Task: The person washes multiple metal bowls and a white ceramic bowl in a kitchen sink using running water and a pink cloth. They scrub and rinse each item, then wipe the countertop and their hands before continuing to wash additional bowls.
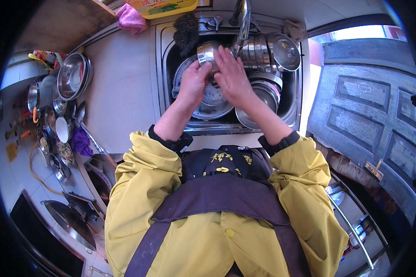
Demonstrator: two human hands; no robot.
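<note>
Over the sink [161, 92], my left hand [194, 83] grips a small shiny steel bowl [207, 51] by its near side, thumb on top. My right hand [233, 76] lies against the bowl's right side with its fingers stretched out, covering part of it. The tap [245, 27] rises just right of the bowl. Below my hands, a wide round metal dish [212, 111] rests in the sink. To its right sit several stacked steel bowls [254, 108]. A row of nested steel bowls [256, 51] lies on its side behind my right hand.
A dark mesh scourer [186, 34] sits at the sink's back left, near a pink cloth [131, 18] and a yellow package [166, 7]. Steel basins [71, 76] and a ladle [92, 134] are at the left. A grey panelled door [365, 101] stands at the right.
</note>
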